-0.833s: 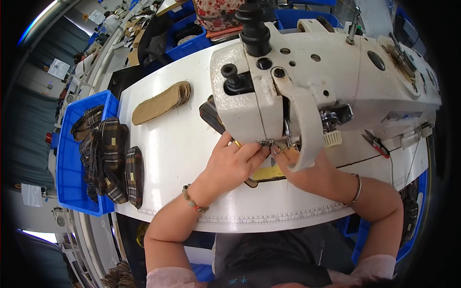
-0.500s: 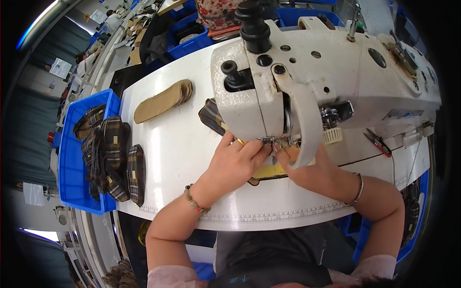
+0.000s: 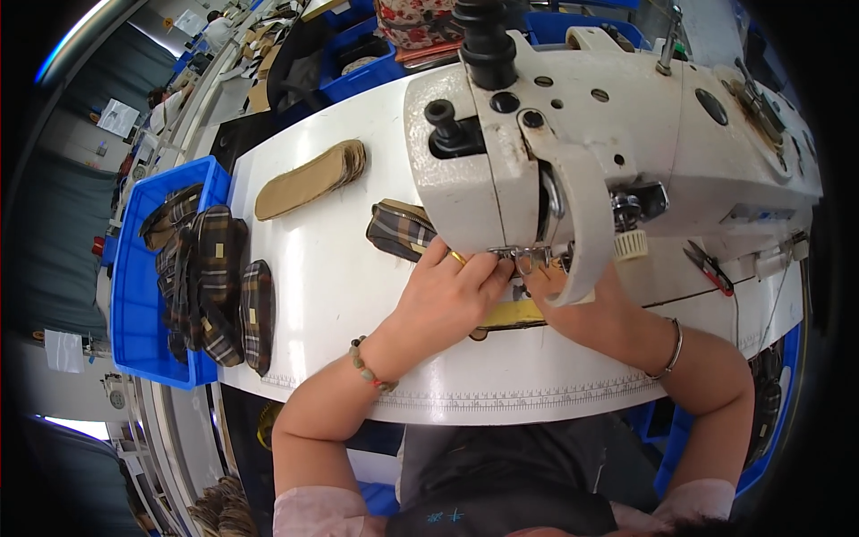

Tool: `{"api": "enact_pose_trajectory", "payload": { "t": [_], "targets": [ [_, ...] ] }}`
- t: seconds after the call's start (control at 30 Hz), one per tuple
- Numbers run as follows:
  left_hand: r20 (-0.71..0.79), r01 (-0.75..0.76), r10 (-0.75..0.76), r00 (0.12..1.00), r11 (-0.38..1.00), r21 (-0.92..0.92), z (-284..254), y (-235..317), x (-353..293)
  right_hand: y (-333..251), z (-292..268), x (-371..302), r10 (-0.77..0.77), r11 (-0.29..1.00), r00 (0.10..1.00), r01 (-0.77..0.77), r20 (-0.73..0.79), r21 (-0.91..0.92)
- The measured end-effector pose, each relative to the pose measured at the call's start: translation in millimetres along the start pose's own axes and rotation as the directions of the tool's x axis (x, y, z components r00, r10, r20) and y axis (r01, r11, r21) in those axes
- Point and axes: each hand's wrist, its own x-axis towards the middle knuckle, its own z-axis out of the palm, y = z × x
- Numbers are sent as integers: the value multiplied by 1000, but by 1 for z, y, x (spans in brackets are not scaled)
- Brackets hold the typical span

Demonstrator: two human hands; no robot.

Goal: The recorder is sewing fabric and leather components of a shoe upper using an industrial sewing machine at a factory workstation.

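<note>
Both my hands work close together under the head of a white sewing machine [image 3: 456, 201], beside its metal presser foot [image 3: 530, 258]. My left hand [image 3: 452, 291] has its fingers bent and pressed together on a dark plaid zippered pouch [image 3: 400, 229], which sticks out beyond them to the left. On the other side of the foot, my right hand [image 3: 577, 304] curls its fingers at the work; the machine's curved arm partly hides them. Between the hands shows a yellow strip [image 3: 514, 313] with a dark lower edge. What the fingertips pinch is mostly hidden.
A stack of brown insole-shaped pieces [image 3: 311, 182] lies on the white table [image 3: 331, 304]. To the left, a blue bin [image 3: 134, 295] holds plaid pouches, with another plaid pouch [image 3: 257, 318] beside it. Red-handled snips [image 3: 711, 268] lie right of the machine.
More of the plaid pouch shows left of the machine head, as it has slid slightly leftward. My hands stay at the presser foot. The whole view has shifted a little.
</note>
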Motion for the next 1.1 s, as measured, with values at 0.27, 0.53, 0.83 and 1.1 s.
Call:
{"api": "enact_pose_trajectory", "payload": {
  "t": [0.27, 0.53, 0.83, 1.1],
  "targets": [
    [34, 52, -49, 998, 993, -108, -4, -5, -1, 1, -11, -5, 75, 997, 994, -76, -77, -3],
    [50, 115, -109, 993, 982, -148, -2, -10, -3, 0, -19, -3, -25, 991, 999, 22, -21, -133],
    [210, 70, -40, 977, 988, -138, -11, -9, -4, -1, -8, 0, -66, 991, 989, 81, 134, -105],
    [90, 97, -81, 993, 977, -188, -2, -11, 6, -12, -11, -6, -53, 990, 997, 60, 60, -127]
  ]
}}
